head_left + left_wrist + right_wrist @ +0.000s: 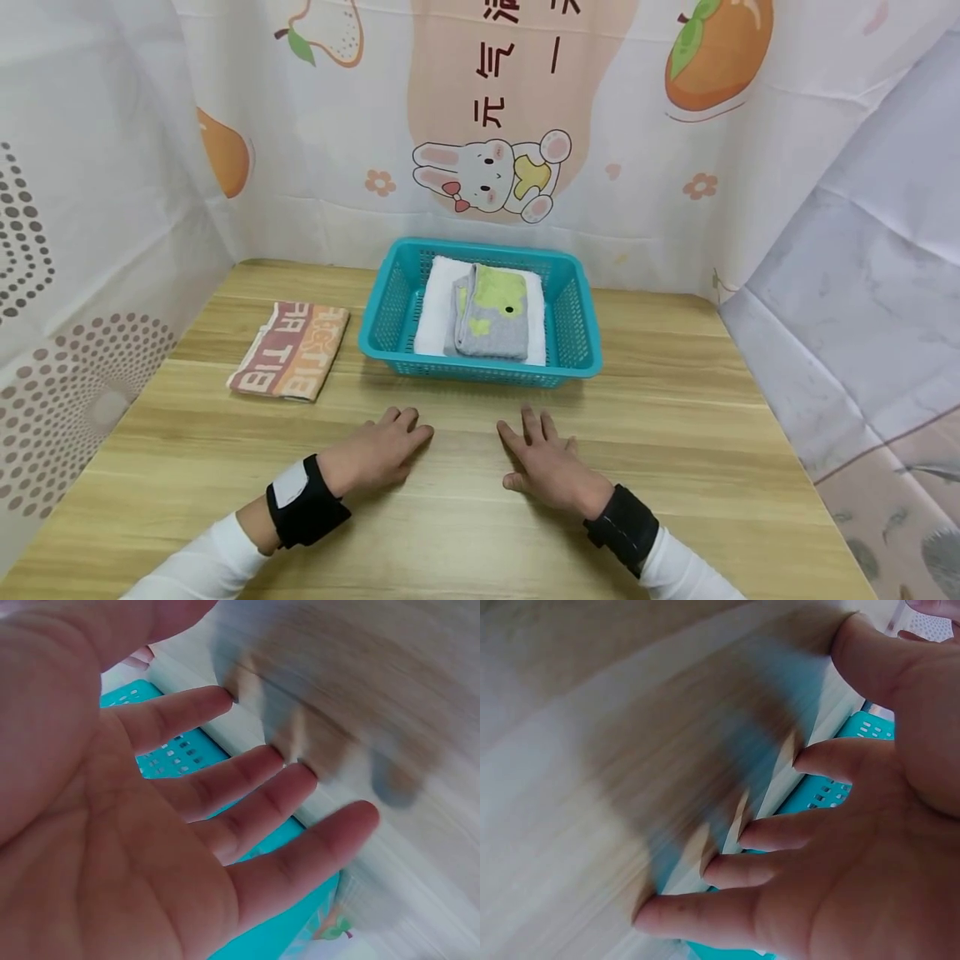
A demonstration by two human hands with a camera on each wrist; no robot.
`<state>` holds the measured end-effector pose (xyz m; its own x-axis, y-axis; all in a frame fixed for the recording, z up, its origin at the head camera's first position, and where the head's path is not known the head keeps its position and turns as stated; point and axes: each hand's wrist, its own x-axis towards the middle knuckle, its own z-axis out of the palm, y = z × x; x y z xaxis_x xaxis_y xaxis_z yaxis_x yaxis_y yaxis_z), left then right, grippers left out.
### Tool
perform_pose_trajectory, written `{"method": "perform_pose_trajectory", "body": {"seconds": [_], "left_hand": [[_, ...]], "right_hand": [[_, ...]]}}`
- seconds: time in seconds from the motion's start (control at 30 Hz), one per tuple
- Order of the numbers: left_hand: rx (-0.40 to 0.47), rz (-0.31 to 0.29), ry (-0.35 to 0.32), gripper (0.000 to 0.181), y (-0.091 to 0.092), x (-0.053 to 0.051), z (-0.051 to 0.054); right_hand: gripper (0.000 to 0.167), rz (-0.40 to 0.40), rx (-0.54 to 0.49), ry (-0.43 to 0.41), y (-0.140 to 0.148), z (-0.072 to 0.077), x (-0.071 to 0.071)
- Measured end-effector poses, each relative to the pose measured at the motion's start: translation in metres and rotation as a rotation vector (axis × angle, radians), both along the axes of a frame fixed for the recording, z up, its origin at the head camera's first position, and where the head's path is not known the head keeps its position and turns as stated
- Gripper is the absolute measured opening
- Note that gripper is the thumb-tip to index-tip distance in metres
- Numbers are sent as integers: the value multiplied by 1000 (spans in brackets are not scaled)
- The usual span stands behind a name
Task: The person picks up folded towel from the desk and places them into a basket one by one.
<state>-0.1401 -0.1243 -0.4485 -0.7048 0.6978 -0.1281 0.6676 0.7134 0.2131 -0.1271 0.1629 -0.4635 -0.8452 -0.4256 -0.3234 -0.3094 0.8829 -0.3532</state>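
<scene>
Pale printed cloth forms the rear backdrop, bearing a rabbit figure turned on its side, dark red characters on a peach patch, orange fruits and small pink flowers. At left hangs white cloth with brownish-grey dots; at right, a grey-veined marbled sheet with a pinkish lower section.

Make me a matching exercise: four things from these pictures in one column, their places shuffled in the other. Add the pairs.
Things
1. Basket
2. White cloth
3. Grey-and-green cloth
4. Lettered cloth

Places
A. Inside the container, on top of another folded piece
B. On the table, outside the container, to its left
C. On the table, with two folded pieces inside it
D. Inside the container, underneath another folded piece

Pairs: 1-C, 2-D, 3-A, 4-B
</scene>
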Motion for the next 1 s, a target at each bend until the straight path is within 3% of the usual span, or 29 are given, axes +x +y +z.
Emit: {"method": "perform_pose_trajectory", "body": {"seconds": [0.1,0.4,0.6,1.0], "left_hand": [[-16,-8,46,33,-1,-1,0],[-1,-31,78,32,-5,-2,-2],[8,-17,35,35,-8,-2,-3],[-24,79,1,49,-16,-3,-3]], "right_hand": [[76,-8,-3,0,1,0,0],[75,9,-11,14,2,-3,1],[76,18,-4,14,3,-6,-1],[75,6,-12,11,2,-5,0]]}}
